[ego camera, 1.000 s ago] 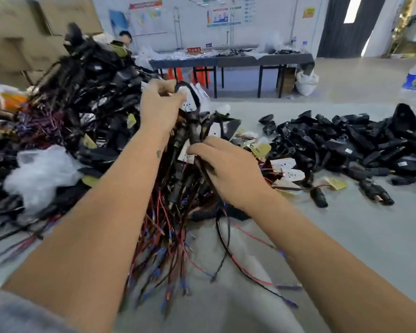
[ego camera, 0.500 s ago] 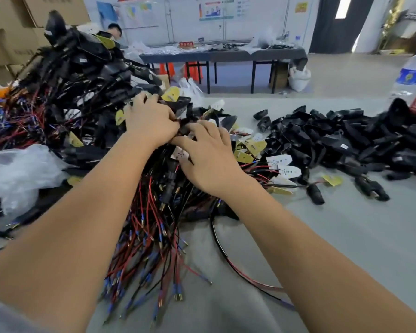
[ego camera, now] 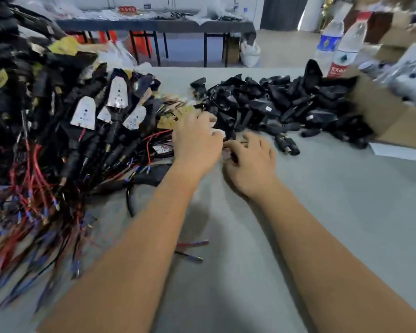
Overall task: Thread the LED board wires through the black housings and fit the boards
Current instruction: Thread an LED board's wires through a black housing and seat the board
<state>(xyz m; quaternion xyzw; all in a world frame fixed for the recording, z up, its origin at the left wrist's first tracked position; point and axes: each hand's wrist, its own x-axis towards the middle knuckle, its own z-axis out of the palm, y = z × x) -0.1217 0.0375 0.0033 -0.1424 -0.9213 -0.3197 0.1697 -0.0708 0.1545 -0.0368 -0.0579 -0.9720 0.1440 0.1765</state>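
Our left hand (ego camera: 197,140) has its fingers curled downward over small parts at the near edge of the black housings (ego camera: 286,104); something pale shows at the fingertips, but blur hides whether we pinch it, so we cannot tell. Our right hand (ego camera: 250,159) lies just beside it, fingers bent and slightly apart, touching a dark piece on the grey table (ego camera: 346,212); a real grip we cannot confirm. The loose housings make a pile behind both hands. To the left lies the big heap of finished units with white LED boards (ego camera: 84,114) and red, black and blue wires (ego camera: 34,188). Two water bottles (ego camera: 341,42) and a cardboard box (ego camera: 382,111) stand at far right.
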